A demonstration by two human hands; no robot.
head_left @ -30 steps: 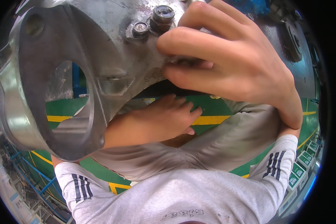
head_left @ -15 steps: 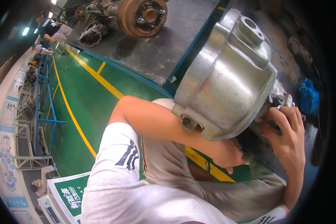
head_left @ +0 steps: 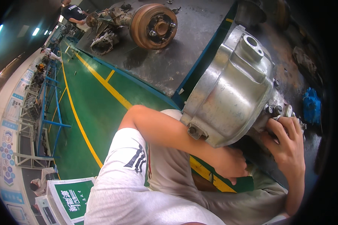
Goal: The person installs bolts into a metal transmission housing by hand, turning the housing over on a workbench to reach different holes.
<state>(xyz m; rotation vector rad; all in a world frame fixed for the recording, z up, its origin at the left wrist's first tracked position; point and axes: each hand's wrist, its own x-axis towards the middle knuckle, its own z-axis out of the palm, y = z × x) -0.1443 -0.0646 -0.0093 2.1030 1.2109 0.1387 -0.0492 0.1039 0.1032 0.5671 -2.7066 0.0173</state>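
Observation:
A large silver bell-shaped gearbox housing (head_left: 229, 90) stands tilted at the edge of the bench, with bolts and fittings (head_left: 274, 110) at its narrower end. My right hand (head_left: 287, 140) is closed over that narrower end, fingers bent against the casing just below the fittings. My left forearm passes under the housing's rim and its bolted lug. Below the housing, my left hand (head_left: 231, 163) is closed, its fingers curled and pressed together; what they hold, if anything, is hidden.
A rusty brake drum (head_left: 154, 27) on an axle lies on the dark bench (head_left: 146, 69) ahead. To the right is a blue object (head_left: 312, 106). A green-and-white sign (head_left: 72, 200) stands at lower left. Two people are farther off at upper left, near blue-framed racks (head_left: 56, 123).
The whole view has shifted, so the housing and bench appear lower. My right hand keeps its grip on the narrower end; my left hand stays under the housing with its wrist slightly turned.

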